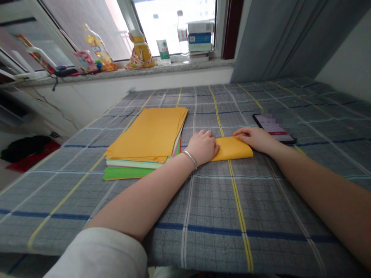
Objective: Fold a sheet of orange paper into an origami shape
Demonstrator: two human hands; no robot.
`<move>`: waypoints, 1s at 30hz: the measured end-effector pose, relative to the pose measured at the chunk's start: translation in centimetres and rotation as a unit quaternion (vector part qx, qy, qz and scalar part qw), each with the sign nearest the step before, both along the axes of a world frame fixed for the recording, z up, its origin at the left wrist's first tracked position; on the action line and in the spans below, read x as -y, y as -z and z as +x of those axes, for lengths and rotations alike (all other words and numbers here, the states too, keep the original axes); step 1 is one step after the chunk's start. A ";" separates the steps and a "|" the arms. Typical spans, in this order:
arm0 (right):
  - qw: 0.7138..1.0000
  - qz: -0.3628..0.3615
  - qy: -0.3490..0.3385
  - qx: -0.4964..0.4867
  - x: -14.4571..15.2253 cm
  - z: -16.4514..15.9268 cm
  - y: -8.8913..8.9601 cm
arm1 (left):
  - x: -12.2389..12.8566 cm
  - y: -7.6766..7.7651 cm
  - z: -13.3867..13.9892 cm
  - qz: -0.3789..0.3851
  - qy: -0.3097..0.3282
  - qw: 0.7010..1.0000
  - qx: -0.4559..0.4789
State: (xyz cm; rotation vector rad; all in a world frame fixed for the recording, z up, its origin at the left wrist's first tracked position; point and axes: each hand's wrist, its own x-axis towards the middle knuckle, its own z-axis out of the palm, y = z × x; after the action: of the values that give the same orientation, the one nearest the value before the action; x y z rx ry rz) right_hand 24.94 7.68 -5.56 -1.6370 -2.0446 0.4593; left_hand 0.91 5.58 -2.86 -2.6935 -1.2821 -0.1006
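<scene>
A folded sheet of yellow-orange paper (232, 148) lies on the checked cloth, with a rounded fold along its right end. My left hand (203, 146), with a silver bangle at the wrist, presses on the paper's left end with curled fingers. At the far right edge of the sheet, my right hand (251, 137) holds it with fingers bent over the edge; part of the thumb side is hidden. To the left of my left hand sits a stack of coloured paper (147, 133), orange on top, with white, pink and green sheets showing below.
A phone (274, 129) with a lit screen lies beyond my right forearm. The grey checked cloth (214, 208) covers the surface up to the front edge. Bottles, a tube (163, 51) and boxes (199, 36) stand on the windowsill at the back. A grey curtain (269, 42) hangs right.
</scene>
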 end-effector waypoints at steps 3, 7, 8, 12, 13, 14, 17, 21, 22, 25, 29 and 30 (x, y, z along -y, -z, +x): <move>1.000 -0.009 0.011 0.002 0.2 -0.2 -0.2 | 0.9 0.2 0.2 -0.001 -0.013 1.000 -0.001; 1.000 -0.017 0.021 0.005 0.5 -0.5 -0.6 | 1.8 0.8 0.6 -0.002 -0.033 0.999 -0.001; 1.000 -0.018 0.023 0.005 0.6 -0.6 -0.6 | 2.0 0.9 0.6 -0.004 -0.039 0.999 0.001; 0.999 -0.022 0.031 0.008 0.7 -0.7 -0.8 | 2.0 1.6 0.7 -0.026 -0.056 0.998 0.021; 0.999 -0.023 0.030 0.007 0.7 -0.7 -0.8 | 2.0 1.8 0.7 -0.038 -0.059 0.997 0.026; 0.999 -0.022 0.029 0.007 0.7 -0.7 -0.8 | 1.9 1.8 0.7 -0.052 -0.061 0.996 0.028; 0.999 -0.020 0.026 0.004 0.7 -0.7 -0.7 | 1.8 1.7 0.7 -0.101 -0.070 0.992 0.016; 1.000 -0.015 0.026 0.006 0.7 -0.7 -0.6 | 1.9 1.3 0.8 -0.131 -0.081 0.988 -0.009; 1.000 -0.012 0.026 0.005 0.7 -0.7 -0.6 | 1.9 1.2 0.8 -0.131 -0.081 0.988 -0.011; 1.000 0.005 0.024 0.004 0.8 -0.7 -0.5 | 1.8 1.2 0.7 -0.130 -0.074 0.989 -0.005; 1.000 0.017 0.022 0.003 0.8 -0.7 -0.2 | 1.6 1.4 0.4 -0.119 -0.044 0.992 0.009; 1.000 0.017 0.022 0.000 0.8 -0.7 -0.2 | 1.6 1.5 0.4 -0.115 -0.032 0.993 0.010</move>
State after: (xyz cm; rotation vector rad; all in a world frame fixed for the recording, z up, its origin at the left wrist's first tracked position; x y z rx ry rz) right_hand 24.22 6.87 -5.39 -1.6590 -2.0016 0.4070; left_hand 1.30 3.97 -4.32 -2.8421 -1.4691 0.0306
